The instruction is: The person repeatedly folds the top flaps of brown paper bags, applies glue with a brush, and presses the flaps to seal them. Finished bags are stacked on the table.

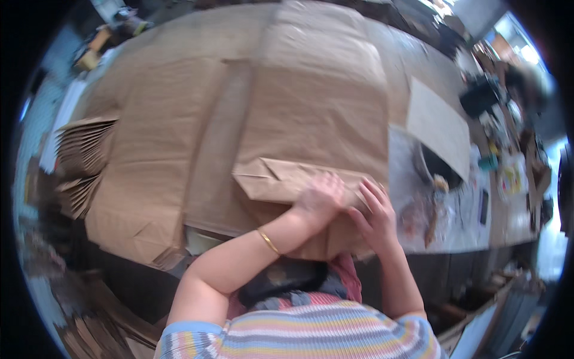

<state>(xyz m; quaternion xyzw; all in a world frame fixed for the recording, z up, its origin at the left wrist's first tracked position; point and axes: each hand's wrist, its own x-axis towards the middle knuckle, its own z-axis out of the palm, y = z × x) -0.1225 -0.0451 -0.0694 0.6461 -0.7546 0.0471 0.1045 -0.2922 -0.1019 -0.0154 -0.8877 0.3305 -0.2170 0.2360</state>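
Two bare hands, one person, both on one brown paper bag (314, 128) lying in the middle of the counter (221, 143), right in front of the person. The bag's near end has one wide folded flap (269, 182), with angled creases at its left corner. Left hand (323, 194) spread mostly flat, fingers extended close together, resting on the flap, not gripping. Right hand (375, 214) at the flap's right end, fingers half bent, thumb apart; cannot tell if it pinches the paper. One gold bracelet (269, 242) on the left forearm. Number of layers under the bag unclear. To the left, one pile of brown paper (152, 143), its bags not countable, with two bunches of fanned folds (86, 146) along its left side, one above the other. To the right, one pale board (439, 125) leans over one dark round container (427, 164), partly hiding it. One brush (430, 229) just below that, bristles toward the container. Farther right, one white jug (512, 173). One striped top (317, 332) at the lower edge. Items at the far rim blurred, not countable.
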